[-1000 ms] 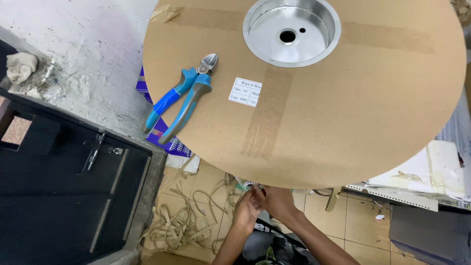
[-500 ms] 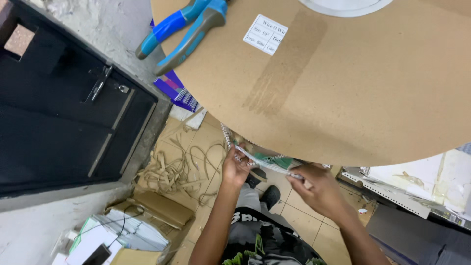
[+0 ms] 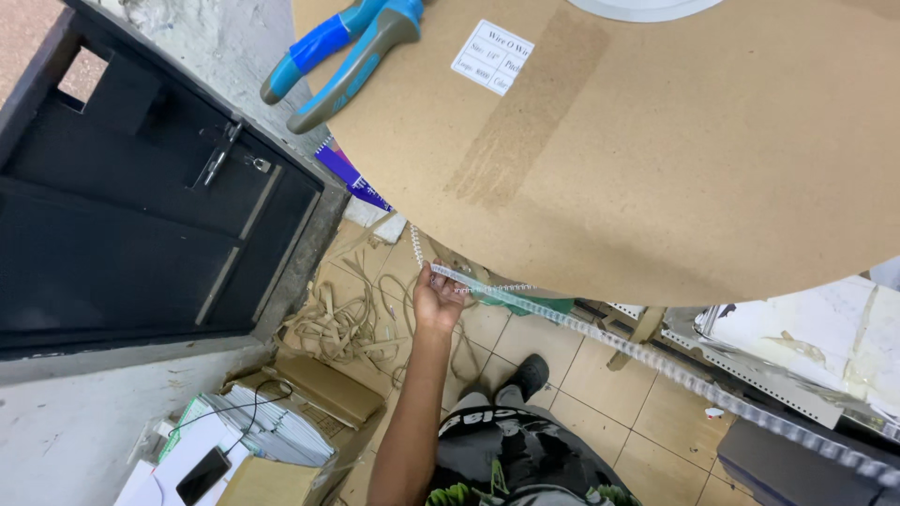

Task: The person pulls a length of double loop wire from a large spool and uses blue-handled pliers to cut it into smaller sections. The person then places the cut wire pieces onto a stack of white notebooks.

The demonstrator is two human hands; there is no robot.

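1. Under the near rim of the large round brown cardboard spool flange (image 3: 656,178), the left hand (image 3: 436,300) is raised from below, fingers closed narrowly on the end of a long white wire-loop binding strip (image 3: 600,328). From the hand the strip runs right and nearer, off toward the lower right edge; held taut like this it seems to feed off the spool without tangling.

2. The right hand is not in view, so its state cannot be told.

3. On top of the flange at far left lie blue-handled cutting pliers (image 3: 342,52) (parked on the flat disc, apparently to stay within reach), handles hanging over the rim.

4. Just right of the pliers sits a small white rectangular paper label (image 3: 492,58) with dark print, and near it a darker strip of brown packing tape (image 3: 520,122) runs slantwise across the cardboard.

5. Left of the spool stands a black metal cabinet (image 3: 122,234); a purple booklet corner (image 3: 352,176) pokes out beneath the flange.

6. On the tiled floor (image 3: 581,375) below lie loose tan strap offcuts (image 3: 342,323), and at near left a stack of white spiral-bound pads (image 3: 258,426) with a dark phone (image 3: 203,475) beside it.
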